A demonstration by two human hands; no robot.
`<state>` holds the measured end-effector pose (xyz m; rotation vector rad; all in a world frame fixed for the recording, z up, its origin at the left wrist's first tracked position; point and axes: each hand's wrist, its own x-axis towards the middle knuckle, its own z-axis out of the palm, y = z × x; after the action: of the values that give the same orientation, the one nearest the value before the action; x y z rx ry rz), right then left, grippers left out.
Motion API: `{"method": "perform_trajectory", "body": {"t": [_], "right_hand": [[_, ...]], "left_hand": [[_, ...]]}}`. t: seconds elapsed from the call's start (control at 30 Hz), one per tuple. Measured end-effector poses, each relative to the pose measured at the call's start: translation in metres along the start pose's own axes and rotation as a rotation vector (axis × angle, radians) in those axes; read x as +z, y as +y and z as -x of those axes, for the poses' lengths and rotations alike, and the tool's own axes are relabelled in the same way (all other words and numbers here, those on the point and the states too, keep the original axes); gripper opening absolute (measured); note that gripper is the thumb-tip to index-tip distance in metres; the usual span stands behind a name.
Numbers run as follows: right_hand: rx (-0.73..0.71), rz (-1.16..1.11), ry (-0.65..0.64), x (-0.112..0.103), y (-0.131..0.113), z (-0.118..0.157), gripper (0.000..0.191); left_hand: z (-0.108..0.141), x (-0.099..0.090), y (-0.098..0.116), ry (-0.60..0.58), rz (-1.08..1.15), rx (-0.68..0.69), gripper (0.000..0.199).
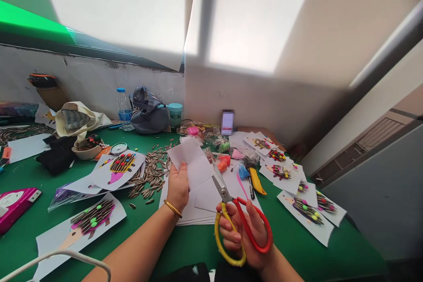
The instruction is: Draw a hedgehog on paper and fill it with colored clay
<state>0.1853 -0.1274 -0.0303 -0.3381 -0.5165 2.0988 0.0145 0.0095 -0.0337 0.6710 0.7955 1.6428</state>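
My left hand pinches a white sheet of paper, lifted above the table and creased near its upper edge. In my right hand are scissors with one yellow and one red handle loop. Fingers pass through the loops, and the blades point up and left at the paper's right edge; whether they touch it I cannot tell. Below both hands lies a stack of white paper. Striped sunflower seeds are heaped to the left of my left hand.
Hedgehog pictures with seed spines lie at left and right. Bagged coloured clay, a yellow utility knife and a black pen are beyond the scissors. A phone, cup, bag and bottle stand by the wall.
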Motion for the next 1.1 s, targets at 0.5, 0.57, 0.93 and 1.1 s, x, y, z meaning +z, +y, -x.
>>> {"method": "perform_trajectory", "body": {"t": [0.5,0.57,0.93,1.1], "right_hand": [[0.012,-0.023,-0.028,-0.011,0.002,0.004,0.070],[0.025,-0.007,-0.013,-0.008,0.001,0.005,0.073],[-0.024,-0.011,-0.001,0.000,0.000,-0.004,0.075],[-0.065,-0.051,0.012,-0.004,0.003,-0.007,0.072]], "left_hand": [[0.000,0.002,0.008,0.002,-0.043,-0.033,0.036],[0.001,0.002,0.008,-0.009,-0.039,-0.039,0.037],[0.015,0.008,0.006,-0.129,-0.073,-0.111,0.041],[0.015,0.009,0.006,-0.096,-0.046,-0.131,0.043]]}}
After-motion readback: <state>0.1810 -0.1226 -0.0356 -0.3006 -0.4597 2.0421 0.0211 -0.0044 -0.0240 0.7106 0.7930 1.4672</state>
